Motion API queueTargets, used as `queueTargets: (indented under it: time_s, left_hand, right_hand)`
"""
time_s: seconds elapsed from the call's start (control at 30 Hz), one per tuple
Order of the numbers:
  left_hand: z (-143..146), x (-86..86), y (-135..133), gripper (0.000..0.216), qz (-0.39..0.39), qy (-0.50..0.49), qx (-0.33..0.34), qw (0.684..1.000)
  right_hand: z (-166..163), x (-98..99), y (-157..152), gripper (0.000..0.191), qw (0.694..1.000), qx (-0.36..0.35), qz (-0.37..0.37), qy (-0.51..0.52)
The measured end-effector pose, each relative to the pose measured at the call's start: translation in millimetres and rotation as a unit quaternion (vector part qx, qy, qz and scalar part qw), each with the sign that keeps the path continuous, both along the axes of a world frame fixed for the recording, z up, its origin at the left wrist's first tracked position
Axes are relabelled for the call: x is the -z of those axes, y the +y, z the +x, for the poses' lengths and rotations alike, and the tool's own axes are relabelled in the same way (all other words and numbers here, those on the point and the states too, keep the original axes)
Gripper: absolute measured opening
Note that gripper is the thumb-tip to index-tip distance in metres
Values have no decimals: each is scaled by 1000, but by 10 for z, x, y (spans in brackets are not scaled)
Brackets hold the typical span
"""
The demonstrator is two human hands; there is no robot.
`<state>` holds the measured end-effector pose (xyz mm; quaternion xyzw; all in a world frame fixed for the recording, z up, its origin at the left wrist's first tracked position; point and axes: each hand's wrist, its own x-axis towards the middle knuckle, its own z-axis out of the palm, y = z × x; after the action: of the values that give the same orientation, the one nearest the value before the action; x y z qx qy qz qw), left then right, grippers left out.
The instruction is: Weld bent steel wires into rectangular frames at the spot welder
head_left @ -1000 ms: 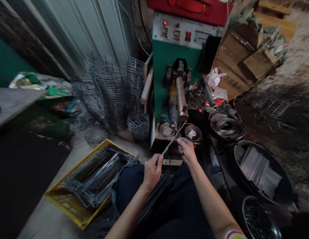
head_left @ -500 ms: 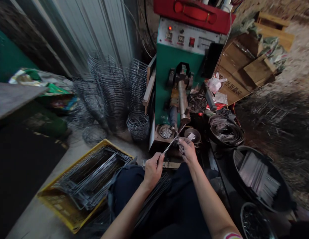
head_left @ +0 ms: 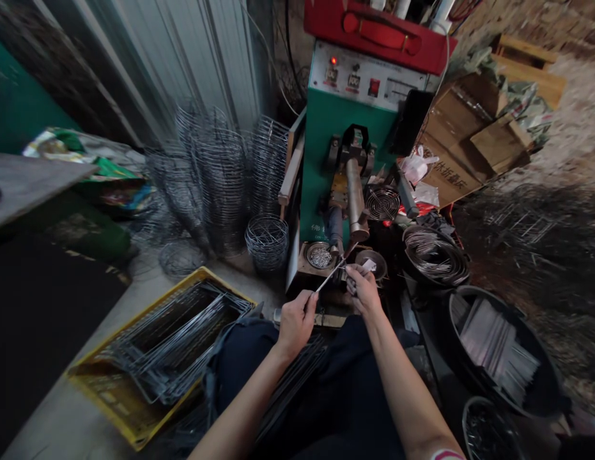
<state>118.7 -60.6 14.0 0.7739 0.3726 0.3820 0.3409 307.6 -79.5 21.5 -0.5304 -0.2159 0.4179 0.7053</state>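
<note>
My left hand (head_left: 297, 321) is closed round the near end of a thin metal rod (head_left: 332, 276). The rod slants up and away to the tip of the machine's cylindrical arm (head_left: 357, 207); whether it touches there I cannot tell. Beside its far part, my right hand (head_left: 363, 291) is closed in a pinch, its fingertips close to the rod; what they hold is too small to make out. A dish of small shiny metal pieces (head_left: 319, 255) sits left of the rod's far end. Behind my right hand is a dark bowl (head_left: 379, 262) with a whitish scrap by it.
The green machine (head_left: 321, 140) stands ahead, a red light lit on its panel. Left are stacked wire baskets (head_left: 223, 185) and a yellow crate (head_left: 103, 418) of bent wire frames. Right are coiled wire (head_left: 434, 252) and a black tub (head_left: 541, 338) of metal rods. Cardboard boxes (head_left: 450, 140) lie behind.
The view has shifted slightly, so the machine appears a little farther right and lower. Both hands keep nearly the same pose along the rod.
</note>
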Motion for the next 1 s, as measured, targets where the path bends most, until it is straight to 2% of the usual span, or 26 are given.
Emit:
queueTargets:
  time_s: [0.37,0.53,0.8,1.0]
  left_hand:
    - [20,31,24,28,-16,-8,9,1000]
    - [61,12,24,30,-31,-21,15,999]
    - [251,-65,228,36,-21,-34,31,999]
    - [235,-104,362,35,-23,-27,51,998]
  right_hand:
    - [15,5,42,30,999,-10,4,33]
    - [61,-22,9,32,1000,-2,-6,8]
    - [255,-116,52,32,998,27,-14,-49]
    - [302,-88,88,33,997,20,-35,-72]
